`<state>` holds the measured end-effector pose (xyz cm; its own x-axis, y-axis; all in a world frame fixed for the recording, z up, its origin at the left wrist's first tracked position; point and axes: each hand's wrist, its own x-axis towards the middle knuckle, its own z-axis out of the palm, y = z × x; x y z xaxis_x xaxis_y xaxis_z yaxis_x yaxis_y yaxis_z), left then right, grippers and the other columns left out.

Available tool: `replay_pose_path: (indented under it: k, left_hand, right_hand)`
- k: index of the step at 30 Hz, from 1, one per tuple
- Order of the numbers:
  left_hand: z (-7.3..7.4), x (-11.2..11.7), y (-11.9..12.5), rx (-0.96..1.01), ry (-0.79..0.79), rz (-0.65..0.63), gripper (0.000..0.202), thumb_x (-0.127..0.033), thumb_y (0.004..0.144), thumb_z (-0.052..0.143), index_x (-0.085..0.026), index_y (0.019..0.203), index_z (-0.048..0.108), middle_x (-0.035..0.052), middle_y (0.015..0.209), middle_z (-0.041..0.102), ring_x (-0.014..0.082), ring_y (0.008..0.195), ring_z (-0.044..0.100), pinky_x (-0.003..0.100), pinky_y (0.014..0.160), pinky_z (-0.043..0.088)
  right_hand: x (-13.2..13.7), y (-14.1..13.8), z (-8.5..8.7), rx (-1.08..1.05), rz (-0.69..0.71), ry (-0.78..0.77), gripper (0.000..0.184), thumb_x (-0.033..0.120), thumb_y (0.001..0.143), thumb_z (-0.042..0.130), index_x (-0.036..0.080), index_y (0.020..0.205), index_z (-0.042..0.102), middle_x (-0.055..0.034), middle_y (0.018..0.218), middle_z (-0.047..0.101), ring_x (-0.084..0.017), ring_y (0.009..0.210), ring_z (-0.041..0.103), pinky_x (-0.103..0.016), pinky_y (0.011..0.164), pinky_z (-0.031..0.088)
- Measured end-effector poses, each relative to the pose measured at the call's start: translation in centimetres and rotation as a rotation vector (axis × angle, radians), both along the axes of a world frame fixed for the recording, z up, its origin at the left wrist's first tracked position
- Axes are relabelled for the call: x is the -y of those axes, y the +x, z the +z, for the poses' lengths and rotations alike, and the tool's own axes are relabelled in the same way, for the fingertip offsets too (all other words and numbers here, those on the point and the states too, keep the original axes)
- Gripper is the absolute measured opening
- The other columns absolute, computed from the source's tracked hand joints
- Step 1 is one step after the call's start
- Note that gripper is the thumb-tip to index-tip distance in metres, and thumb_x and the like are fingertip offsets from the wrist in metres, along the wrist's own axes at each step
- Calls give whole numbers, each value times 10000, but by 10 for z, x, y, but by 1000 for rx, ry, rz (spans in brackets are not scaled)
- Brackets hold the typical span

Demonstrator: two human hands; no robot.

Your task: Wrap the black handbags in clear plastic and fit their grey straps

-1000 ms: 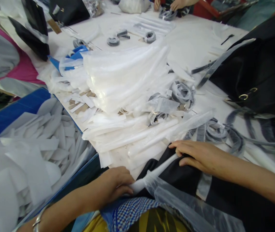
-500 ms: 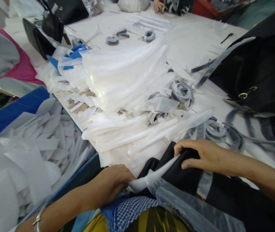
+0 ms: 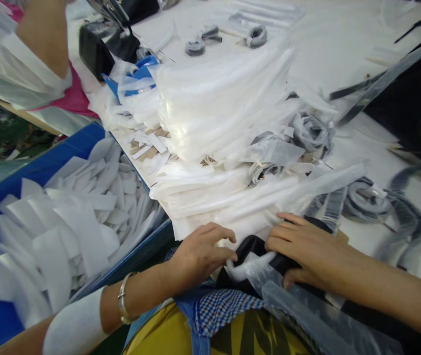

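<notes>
A black bag (image 3: 371,320) lies across my lap at the table's near edge. My right hand (image 3: 302,251) is closed over its rim, fingers on the far side and thumb on the near side. A white padded strip (image 3: 243,270) curves along the rim between my hands. Beside its left end is my left hand (image 3: 206,249), thumb and forefinger apart, with nothing visible between them. Clear plastic film (image 3: 291,301) trails from the strip over the bag's near side. A white piece (image 3: 79,318) covers my left forearm behind a silver bracelet (image 3: 122,298).
To the left, a blue bin (image 3: 84,135) holds many white cut sheets. A pile of clear plastic bags (image 3: 217,103) covers the table's middle. Wrapped coiled straps (image 3: 365,199) lie at right, near another black bag (image 3: 410,108). Another person's arm (image 3: 45,37) shows at upper left.
My left hand has lifted off the strip's end, its fingers spreading. My right hand has turned flatter over the rim. The view has shifted left, and another person's arm now shows.
</notes>
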<state>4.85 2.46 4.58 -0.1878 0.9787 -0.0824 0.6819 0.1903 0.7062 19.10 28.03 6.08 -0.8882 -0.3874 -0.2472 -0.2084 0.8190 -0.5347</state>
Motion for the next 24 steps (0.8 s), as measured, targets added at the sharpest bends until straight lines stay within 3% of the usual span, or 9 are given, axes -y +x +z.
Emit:
replay_pose_path:
  k: [2,4,8,12,15,18,21,24]
  left_hand:
    - [-2,5,9,79,-86,227,284,-169,893,610,-269,1156,647,67,1233,611,205,1026,619,370,918,536]
    - [-2,8,17,287,-129,365,354,-149,844,639,-239,1186,610,70,1252,586,149,877,649,314,812,583]
    - [4,5,27,755,-149,480,336,-154,780,670,-171,1114,639,86,1148,648,165,920,675,285,810,587]
    - [5,-4,29,1072,-265,630,382,-415,836,679,-138,1095,636,80,999,673,194,940,659,329,844,557]
    - [2,-11,29,959,-297,699,491,-420,774,740,-129,1145,604,73,996,650,177,872,637,321,795,540]
    - [6,-16,28,835,-321,622,430,-285,716,766,-120,1092,636,61,954,662,160,835,623,286,767,512]
    - [14,-19,26,867,-326,572,312,-262,721,743,-138,994,656,32,886,681,141,783,630,253,721,502]
    - [10,-24,21,914,-465,577,286,-330,721,742,-157,919,629,-27,677,631,121,600,602,236,593,492]
  right_hand:
    - [5,5,0,-89,-7,14,360,405,698,859,228,943,662,-9,885,671,-243,882,641,-567,1130,292]
    - [8,10,3,-182,-28,29,299,359,722,846,233,914,654,0,861,667,-227,836,633,-552,1138,277]
    - [11,16,6,-267,-43,36,217,297,773,801,241,917,648,9,842,665,-219,813,627,-539,1153,241]
    - [12,18,4,-320,-58,23,140,311,839,731,238,926,648,5,835,665,-219,814,627,-534,1154,234]
    - [12,19,2,-360,-61,25,118,295,855,705,231,937,651,4,830,663,-214,806,622,-532,1154,238]
    - [12,21,1,-371,-64,28,91,266,855,692,227,929,656,4,830,662,-210,801,620,-530,1146,257]
    - [13,22,0,-382,-69,9,89,266,867,676,227,946,666,-1,836,666,-208,804,620,-523,1137,276]
    - [14,20,-1,-405,-72,-5,109,310,891,663,221,951,674,-9,831,671,-208,802,622,-508,1130,292]
